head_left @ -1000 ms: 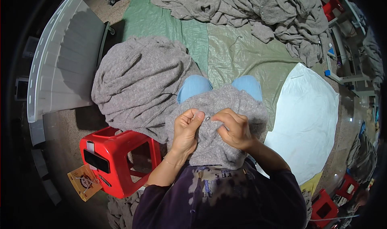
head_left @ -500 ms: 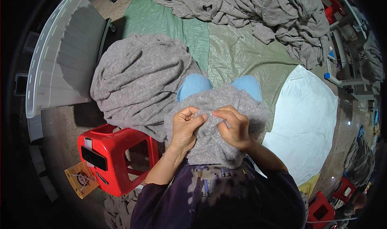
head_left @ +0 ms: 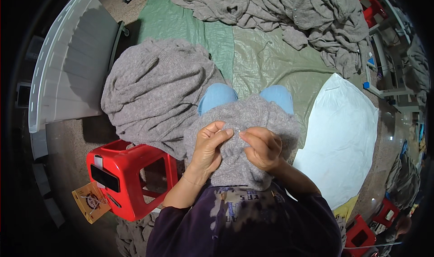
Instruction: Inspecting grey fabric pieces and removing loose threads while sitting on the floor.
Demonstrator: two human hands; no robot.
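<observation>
A grey-mauve knit garment (head_left: 239, 169) lies bunched over my lap. My left hand (head_left: 207, 145) is closed on it, thumb and forefinger pinching the knit near the middle. Between the two sets of fingertips is a small shiny piece (head_left: 237, 131), which looks like a button. My right hand (head_left: 264, 149) is closed in a pinch right beside that piece. What lies between its fingertips is too small to make out.
A large heap of grey knitwear (head_left: 156, 87) rests at my left, by a white bin (head_left: 77, 58). Nearer is a red stool (head_left: 135, 166) carrying a phone (head_left: 105, 178) and a yellow box (head_left: 90, 202). White sheeting (head_left: 341, 139) lies right; more knitwear (head_left: 275, 8) lies ahead on green tarpaulin (head_left: 266, 62).
My right hand has shifted slightly right and down, its fingers curling more. The small shiny piece shows more plainly between the fingertips. My left hand stays pinched on the knit.
</observation>
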